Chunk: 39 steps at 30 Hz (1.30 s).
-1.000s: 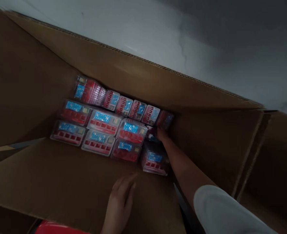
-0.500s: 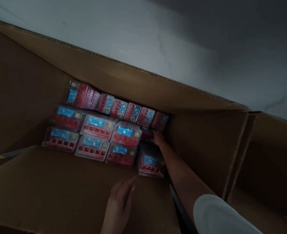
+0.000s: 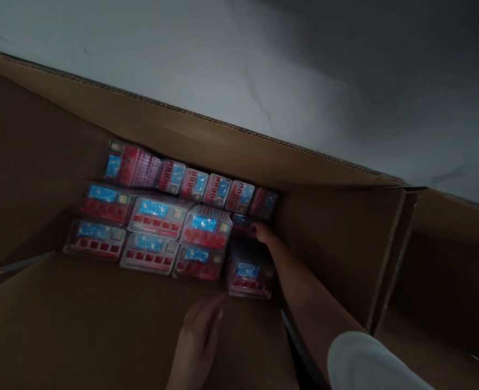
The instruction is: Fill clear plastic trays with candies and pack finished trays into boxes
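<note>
Blue labels flecked with white front the clear plastic packs with red contents (image 3: pixel 158 219) stacked inside a deep cardboard box (image 3: pixel 337 244); any lettering on them is too small and blurred to read. The right hand (image 3: pixel 264 233), its arm in a pale short sleeve (image 3: pixel 373 360), reaches to a shadowed pack (image 3: pixel 243 223) lying just beyond its fingertips, between the back row and the near right-hand stack (image 3: pixel 249 277); whether it grips or merely touches the pack cannot be told in the gloom. The left hand (image 3: pixel 196 336), fingers loosely extended and visibly holding nothing, hangs nearer the camera, the stacks lying beyond its fingertips.
</note>
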{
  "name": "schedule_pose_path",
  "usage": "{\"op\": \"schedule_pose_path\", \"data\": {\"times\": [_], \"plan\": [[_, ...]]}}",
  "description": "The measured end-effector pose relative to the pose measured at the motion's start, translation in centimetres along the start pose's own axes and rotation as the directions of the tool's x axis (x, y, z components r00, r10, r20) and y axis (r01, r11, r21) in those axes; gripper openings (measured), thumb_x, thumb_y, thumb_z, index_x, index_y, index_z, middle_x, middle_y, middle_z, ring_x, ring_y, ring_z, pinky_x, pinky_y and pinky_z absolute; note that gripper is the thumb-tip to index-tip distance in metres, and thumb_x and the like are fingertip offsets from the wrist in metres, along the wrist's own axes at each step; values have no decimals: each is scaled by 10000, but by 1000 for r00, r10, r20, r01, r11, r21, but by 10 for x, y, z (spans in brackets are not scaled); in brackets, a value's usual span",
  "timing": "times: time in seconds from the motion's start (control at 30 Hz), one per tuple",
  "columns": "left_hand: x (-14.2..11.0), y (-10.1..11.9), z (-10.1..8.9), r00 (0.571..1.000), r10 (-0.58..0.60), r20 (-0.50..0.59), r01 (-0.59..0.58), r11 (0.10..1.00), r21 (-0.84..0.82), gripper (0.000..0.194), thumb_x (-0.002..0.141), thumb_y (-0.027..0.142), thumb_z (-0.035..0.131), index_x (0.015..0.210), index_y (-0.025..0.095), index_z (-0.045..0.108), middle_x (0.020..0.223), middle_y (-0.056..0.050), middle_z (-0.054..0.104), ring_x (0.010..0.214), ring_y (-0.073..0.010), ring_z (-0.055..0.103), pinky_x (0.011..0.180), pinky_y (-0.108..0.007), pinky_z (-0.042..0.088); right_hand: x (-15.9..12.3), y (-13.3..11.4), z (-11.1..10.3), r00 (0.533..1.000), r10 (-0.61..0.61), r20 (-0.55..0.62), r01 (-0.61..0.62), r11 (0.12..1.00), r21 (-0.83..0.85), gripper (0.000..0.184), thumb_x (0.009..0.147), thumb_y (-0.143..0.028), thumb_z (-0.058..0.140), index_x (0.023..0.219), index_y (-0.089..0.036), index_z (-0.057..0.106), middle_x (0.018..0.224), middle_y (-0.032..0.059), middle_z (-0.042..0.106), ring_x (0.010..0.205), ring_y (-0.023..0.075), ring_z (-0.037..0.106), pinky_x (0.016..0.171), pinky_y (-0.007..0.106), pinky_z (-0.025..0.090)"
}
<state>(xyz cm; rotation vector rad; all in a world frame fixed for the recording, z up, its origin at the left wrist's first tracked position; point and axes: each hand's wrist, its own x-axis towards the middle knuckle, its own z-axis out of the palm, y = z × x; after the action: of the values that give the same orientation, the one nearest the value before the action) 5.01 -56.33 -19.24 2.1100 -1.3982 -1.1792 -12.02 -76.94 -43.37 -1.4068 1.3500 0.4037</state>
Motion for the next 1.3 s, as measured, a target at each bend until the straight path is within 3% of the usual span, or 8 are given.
{"op": "schedule_pose_path", "data": {"times": [0.3, 0.47, 0.57, 0.7, 0.83, 0.97, 1.13, 1.3], "plan": [[10, 12, -6, 999, -17, 30, 21, 991, -132, 315, 868, 204, 440, 1159, 266, 544, 1111, -50, 621, 1032, -183, 571, 881, -352, 478, -7, -19, -59, 976, 143, 165, -140, 990, -27, 240, 853, -325, 530, 1007, -147, 580, 997, 50, 605, 843, 152, 587, 737, 335, 504], [24, 22, -7, 996, -94, 7, 91, 931, -354, 296, 857, 234, 464, 1135, 258, 561, 1140, -55, 607, 1067, -185, 554, 938, -353, 426, -32, -52, -116, 987, 109, 121, -113, 993, 29, 238, 630, -274, 744, 799, -169, 614, 694, -2, 651, 648, 140, 590, 588, 229, 459], [36, 29, -2, 981, -194, -2, 160, 816, -556, 290, 842, 281, 501, 1120, 243, 572, 1128, -62, 613, 1044, -185, 568, 930, -339, 422, -57, -77, -146, 994, 46, 97, -56, 993, 107, 302, 594, -281, 756, 836, -172, 612, 745, 7, 674, 656, 151, 599, 574, 228, 451], [52, 40, 2, 927, -374, 12, 222, 525, -821, 322, 794, 344, 578, 1089, 214, 580, 1133, -79, 609, 1075, -192, 552, 953, -338, 394, -98, -106, -164, 997, -36, 72, 18, 969, 245, 333, 665, -363, 697, 917, -176, 586, 806, 22, 684, 689, 145, 610, 623, 245, 471], [62, 47, -1, 882, -458, 111, 251, 258, -933, 378, 771, 380, 612, 1116, 231, 566, 1214, -78, 567, 1151, -201, 503, 982, -352, 359, -142, -124, -148, 968, -209, 142, 92, 816, 570, 364, 636, -383, 722, 889, -168, 572, 790, 27, 682, 707, 149, 621, 684, 289, 491], [60, 46, -2, 902, -396, 170, 209, 58, -976, 400, 773, 366, 619, 1155, 282, 531, 1245, -54, 543, 1130, -192, 518, 948, -359, 394, -178, -131, -99, 941, -289, 177, 87, 710, 698, 352, 620, -365, 740, 852, -163, 569, 753, 9, 673, 685, 141, 617, 692, 297, 487], [38, 34, -1, 911, -392, 125, 154, 43, -987, 437, 719, 241, 689, 1130, 274, 544, 1098, -22, 622, 967, -150, 595, 900, -343, 444, -208, -131, -35, 937, -324, 131, 97, 603, 792, 364, 621, -379, 737, 875, -169, 582, 798, -9, 643, 741, 138, 595, 767, 316, 466], [10, 19, -7, 882, -448, 147, 183, 38, -982, 436, 723, 251, 690, 1136, 260, 549, 1080, -27, 641, 962, -144, 604, 900, -318, 450, -236, -124, -6, 958, -249, 146, -7, 487, 873, 551, 623, -355, 743, 1114, -255, 514, 1014, 4, 592, 885, 150, 580, 805, 330, 465]]}}
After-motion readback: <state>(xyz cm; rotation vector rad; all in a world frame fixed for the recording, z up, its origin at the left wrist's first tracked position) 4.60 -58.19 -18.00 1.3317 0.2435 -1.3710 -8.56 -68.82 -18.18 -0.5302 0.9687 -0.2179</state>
